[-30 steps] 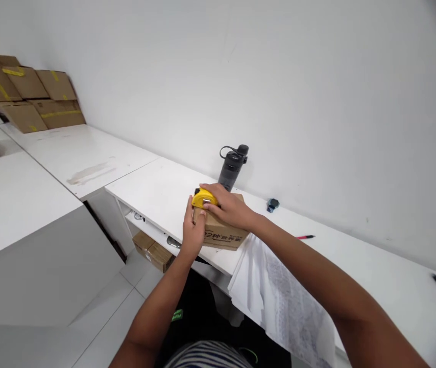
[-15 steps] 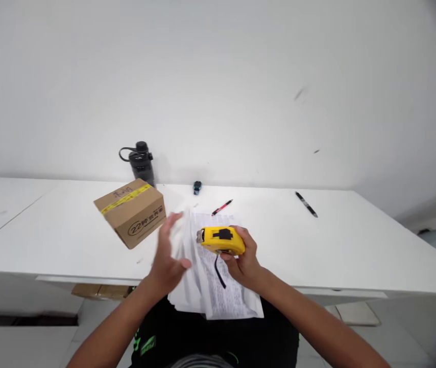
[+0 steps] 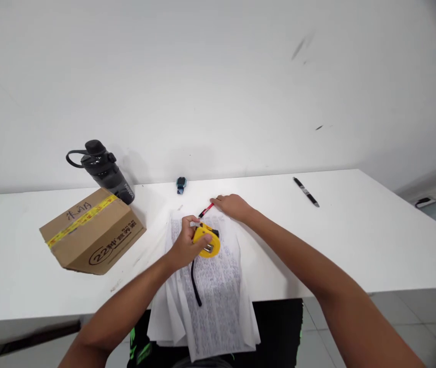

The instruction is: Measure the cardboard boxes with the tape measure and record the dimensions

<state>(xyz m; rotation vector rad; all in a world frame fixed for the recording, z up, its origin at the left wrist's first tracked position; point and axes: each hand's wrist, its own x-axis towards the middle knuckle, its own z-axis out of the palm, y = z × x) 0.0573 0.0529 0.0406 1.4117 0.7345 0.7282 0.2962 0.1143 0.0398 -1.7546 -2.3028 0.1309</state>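
A yellow tape measure (image 3: 204, 239) is gripped in my left hand (image 3: 187, 244), thumb across its side, above the written sheets. Its black wrist strap (image 3: 195, 286) dangles over the paper. My right hand (image 3: 233, 205) reaches across the table, its fingertips closed on the far end of a red and black pen (image 3: 206, 209). That pen lies at the top edge of the papers. Dense handwriting covers the stacked sheets (image 3: 214, 306), which hang over the table's front edge onto my lap.
At the left stands a taped cardboard box (image 3: 99, 240), with a dark water bottle (image 3: 106, 174) leaning behind it. A small watch (image 3: 180, 184) lies near the wall. Farther right on the white table (image 3: 340, 245) is a black and silver pen (image 3: 306, 192).
The tape measure has passed from my right hand to my left. My right hand has moved forward to the red pen. The view has shifted, with the box and bottle appearing closer.
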